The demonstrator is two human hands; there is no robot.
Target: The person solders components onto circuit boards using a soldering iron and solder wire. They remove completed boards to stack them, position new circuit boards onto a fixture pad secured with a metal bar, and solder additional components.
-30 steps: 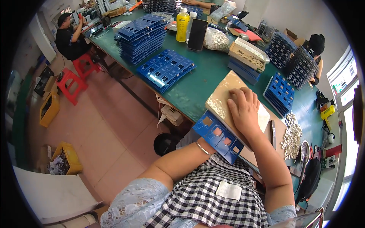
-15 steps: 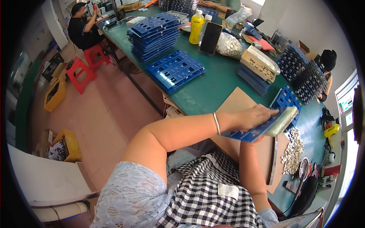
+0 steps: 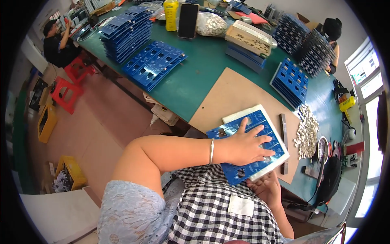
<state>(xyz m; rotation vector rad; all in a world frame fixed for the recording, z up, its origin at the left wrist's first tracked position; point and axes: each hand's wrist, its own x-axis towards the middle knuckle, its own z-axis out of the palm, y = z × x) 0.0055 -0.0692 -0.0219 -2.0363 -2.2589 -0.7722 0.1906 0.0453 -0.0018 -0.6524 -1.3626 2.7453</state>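
My left hand (image 3: 248,147) lies flat, fingers spread, on a blue circuit board panel (image 3: 235,173). Under the panel is a white foam-like pad (image 3: 243,113), whose pale edges show along the far and right sides. Panel and pad are over the near part of a brown board (image 3: 219,93) on the green table. My right hand (image 3: 266,188) is at the near edge of the pad, palm up with its fingers loosely bent and apart. Some of its fingertips are hidden by the edge. A dark flat bar (image 3: 283,130) lies just right of the pad.
Small pale parts (image 3: 306,132) are heaped to the right. Blue panels stand in a tall stack (image 3: 128,34), a low stack (image 3: 154,65) and a right-hand stack (image 3: 290,83). Farther back are a phone (image 3: 188,21), a yellow bottle (image 3: 171,16) and an open box of parts (image 3: 250,38). Two people sit beyond.
The panel and pale pad have come down from a tilted, raised position onto the brown board. My left hand has spread flat on top; my right hand has moved to the near edge. The view has shifted.
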